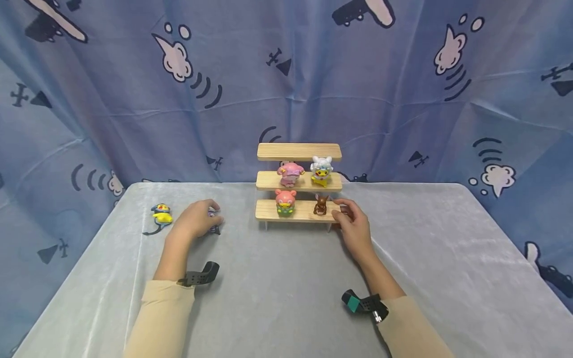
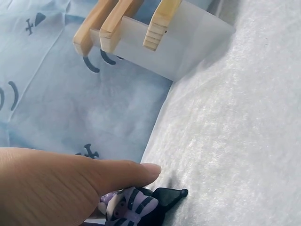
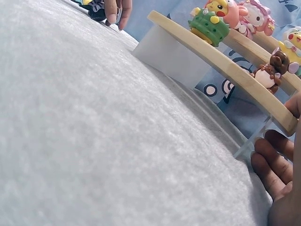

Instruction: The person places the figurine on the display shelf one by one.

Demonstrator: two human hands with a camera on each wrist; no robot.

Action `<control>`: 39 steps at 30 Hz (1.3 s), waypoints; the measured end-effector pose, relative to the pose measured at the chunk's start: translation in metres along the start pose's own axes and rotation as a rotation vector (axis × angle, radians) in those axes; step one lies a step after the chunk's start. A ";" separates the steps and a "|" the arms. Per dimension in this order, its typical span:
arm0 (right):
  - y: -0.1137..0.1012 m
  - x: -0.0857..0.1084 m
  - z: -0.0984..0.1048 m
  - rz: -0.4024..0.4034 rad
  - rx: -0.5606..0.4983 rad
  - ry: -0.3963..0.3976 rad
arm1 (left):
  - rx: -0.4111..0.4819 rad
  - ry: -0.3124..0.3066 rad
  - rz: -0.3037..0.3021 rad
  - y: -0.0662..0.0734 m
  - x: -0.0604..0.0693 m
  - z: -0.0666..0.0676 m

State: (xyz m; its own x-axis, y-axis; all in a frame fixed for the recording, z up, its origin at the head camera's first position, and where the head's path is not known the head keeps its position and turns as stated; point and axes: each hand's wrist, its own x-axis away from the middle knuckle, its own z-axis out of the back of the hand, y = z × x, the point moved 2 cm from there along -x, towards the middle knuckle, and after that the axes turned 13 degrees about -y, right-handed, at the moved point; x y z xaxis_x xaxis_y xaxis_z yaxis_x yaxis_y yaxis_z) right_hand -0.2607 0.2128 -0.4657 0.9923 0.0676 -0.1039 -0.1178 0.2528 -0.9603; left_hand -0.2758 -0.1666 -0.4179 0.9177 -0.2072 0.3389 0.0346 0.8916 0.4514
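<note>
My left hand [image 1: 193, 219] is at the left of the table, its thumb and fingers around a small dark figurine [image 1: 214, 222]. Up close, this figurine has a lilac-and-black striped bow [image 2: 136, 207] and a black pointed part [image 2: 170, 197]; the hand hides much of it. My right hand [image 1: 355, 224] grips the right end of the bottom board of a three-tier wooden display shelf [image 1: 299, 218]. Beside its fingers, a brown mouse-like figurine [image 1: 320, 205] stands on that board. A figurine in a pink hood and green outfit [image 1: 285, 203] stands farther left there.
On the middle board are a pink figurine [image 1: 290, 174] and a white-hooded yellow figurine [image 1: 321, 170]. A yellow-and-blue figurine with a long tail [image 1: 162, 215] lies left of my left hand. The pale cloth-covered table [image 1: 277, 298] meets a blue patterned curtain [image 1: 250, 64] behind.
</note>
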 end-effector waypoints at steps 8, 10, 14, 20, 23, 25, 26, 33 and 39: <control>0.000 -0.001 0.000 0.009 -0.001 -0.004 | 0.014 -0.003 0.000 -0.002 -0.001 -0.001; 0.000 -0.001 0.000 0.013 -0.002 -0.003 | 0.017 -0.001 -0.008 -0.003 -0.001 -0.002; 0.001 0.000 0.001 0.016 0.000 -0.002 | 0.017 0.006 -0.020 -0.002 -0.002 -0.002; 0.001 0.001 0.000 0.012 -0.015 -0.004 | 0.008 0.001 -0.013 0.000 -0.002 -0.004; -0.001 0.001 0.000 0.006 -0.012 -0.007 | 0.002 -0.002 -0.002 0.000 -0.002 -0.005; -0.002 0.001 0.000 0.004 -0.008 -0.010 | -0.001 0.001 0.007 0.000 -0.002 -0.005; -0.002 0.001 0.000 0.004 -0.006 -0.012 | -0.005 0.004 0.011 0.000 -0.002 -0.005; -0.005 0.000 0.002 0.020 -0.005 0.004 | -0.022 0.020 0.009 0.003 -0.005 -0.004; -0.002 0.001 0.000 0.005 -0.003 -0.004 | -0.012 -0.003 0.029 0.000 -0.003 -0.007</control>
State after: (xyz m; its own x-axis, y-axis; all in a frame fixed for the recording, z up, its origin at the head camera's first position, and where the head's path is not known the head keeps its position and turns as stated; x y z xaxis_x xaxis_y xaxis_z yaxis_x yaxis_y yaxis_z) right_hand -0.2598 0.2124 -0.4634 0.9915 0.0728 -0.1075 -0.1225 0.2494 -0.9606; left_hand -0.2763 -0.1629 -0.4243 0.9170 -0.1828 0.3545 0.0130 0.9021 0.4314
